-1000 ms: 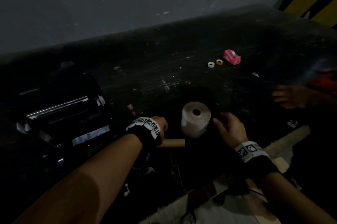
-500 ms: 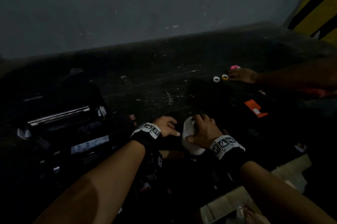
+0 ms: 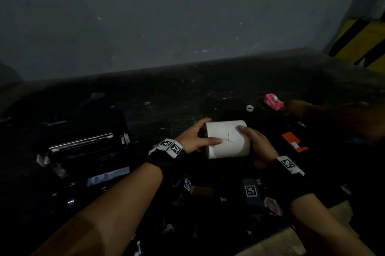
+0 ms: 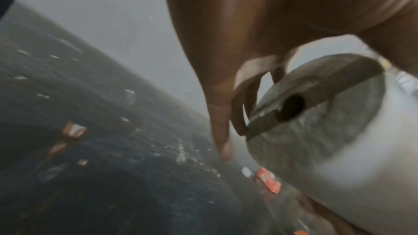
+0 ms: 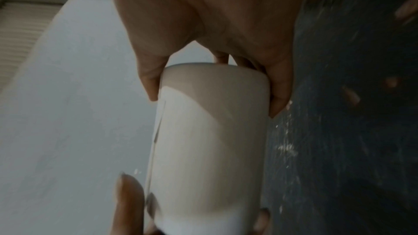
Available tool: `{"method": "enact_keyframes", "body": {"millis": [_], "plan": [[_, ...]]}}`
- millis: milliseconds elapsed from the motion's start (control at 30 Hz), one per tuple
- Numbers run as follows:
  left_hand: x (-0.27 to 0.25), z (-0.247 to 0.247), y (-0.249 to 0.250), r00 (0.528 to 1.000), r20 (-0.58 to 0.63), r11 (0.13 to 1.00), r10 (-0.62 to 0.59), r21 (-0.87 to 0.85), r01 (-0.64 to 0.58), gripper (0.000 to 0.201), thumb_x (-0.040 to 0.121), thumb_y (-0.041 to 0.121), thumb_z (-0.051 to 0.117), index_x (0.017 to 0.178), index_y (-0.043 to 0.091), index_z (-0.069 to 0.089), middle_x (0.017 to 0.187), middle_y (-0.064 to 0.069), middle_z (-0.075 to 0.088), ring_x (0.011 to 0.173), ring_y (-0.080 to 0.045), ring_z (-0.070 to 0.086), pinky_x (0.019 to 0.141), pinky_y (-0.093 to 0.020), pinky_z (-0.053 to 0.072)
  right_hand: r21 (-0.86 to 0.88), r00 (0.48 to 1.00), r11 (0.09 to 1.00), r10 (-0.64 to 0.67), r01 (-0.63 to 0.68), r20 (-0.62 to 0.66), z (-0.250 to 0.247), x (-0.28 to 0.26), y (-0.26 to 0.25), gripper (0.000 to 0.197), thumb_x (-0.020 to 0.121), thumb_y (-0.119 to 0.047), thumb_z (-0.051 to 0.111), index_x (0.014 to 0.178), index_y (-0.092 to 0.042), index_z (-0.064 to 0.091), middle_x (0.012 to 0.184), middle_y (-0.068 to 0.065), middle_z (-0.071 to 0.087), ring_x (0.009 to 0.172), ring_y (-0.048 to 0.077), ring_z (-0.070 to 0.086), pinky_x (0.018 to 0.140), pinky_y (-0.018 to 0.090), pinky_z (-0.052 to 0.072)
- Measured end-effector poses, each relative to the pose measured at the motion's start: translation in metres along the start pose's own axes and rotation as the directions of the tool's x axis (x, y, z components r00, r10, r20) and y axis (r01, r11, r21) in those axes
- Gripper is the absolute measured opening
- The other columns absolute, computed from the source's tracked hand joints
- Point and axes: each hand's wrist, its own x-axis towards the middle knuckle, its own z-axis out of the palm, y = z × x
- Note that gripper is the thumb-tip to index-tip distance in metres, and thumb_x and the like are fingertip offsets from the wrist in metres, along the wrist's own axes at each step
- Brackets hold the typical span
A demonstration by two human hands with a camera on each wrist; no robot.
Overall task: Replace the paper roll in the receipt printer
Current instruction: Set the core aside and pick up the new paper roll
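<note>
Both hands hold the paper roll (image 3: 227, 139) above the table (image 3: 177, 97), likely hunting its loose end: right hand (image 3: 257, 143) clasps one end, left hand (image 3: 194, 138) lays its thumb on the seam. Printer (image 3: 87, 151) sits open, left.

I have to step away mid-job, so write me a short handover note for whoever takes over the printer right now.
Left hand: holds the left end of the new paper roll, thumb lying across its front.
Right hand: grips the roll's right end, thumb on top.
The roll is held sideways above the dark table, its loose edge facing up.
Receipt printer: to the left on the table, lid open; its paper bay is too dark to tell whether it is empty.
A brown empty core lies near the table's front edge, so the old roll seems to be out.
Left to do: free the paper's edge, seat the roll, close the lid.
</note>
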Motion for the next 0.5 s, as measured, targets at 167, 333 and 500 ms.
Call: {"method": "enact_keyframes", "body": {"millis": [167,333,500], "plan": [[-0.02,-0.005,0.013,0.992,-0.068,0.988,0.105,-0.105,-0.112,0.072,0.07,0.03,0.078,0.127,0.047,0.037,0.127,0.003,0.048,0.114,-0.021,0.053,0.084,-0.048,0.057,0.062,0.994,0.998,-0.004,-0.003,0.106,0.015,-0.019,-0.01,0.02,0.084,-0.037,0.055,0.095,-0.021,0.059,0.102,0.011,0.063,0.088,0.027,0.062,0.064,0.039,0.052],[-0.038,-0.013,0.01,0.971,-0.176,0.972,0.159,-0.145,-0.186,0.055,0.063,0.032,0.08,0.103,0.053,0.05,0.119,0.003,0.055,0.11,-0.02,0.057,0.081,-0.039,0.055,-0.222,0.982,0.956,-0.183,0.19,0.053,0.023,-0.028,-0.01,0.045,0.08,-0.046,0.059,0.122,-0.033,0.05,0.119,0.002,0.055,0.104,0.023,0.057,0.081,0.047,0.055],[-0.05,-0.023,-0.002,0.959,-0.234,0.973,0.158,-0.128,-0.192,0.055,0.066,0.026,0.08,0.112,0.039,0.052,0.115,0.002,0.056,0.106,-0.02,0.056,0.084,-0.03,0.049,-0.59,0.847,0.615,-0.453,0.524,0.279,0.028,-0.035,-0.025,0.03,0.084,-0.037,0.06,0.113,-0.029,0.063,0.117,-0.004,0.063,0.109,0.012,0.057,0.094,0.027,0.045]]}}
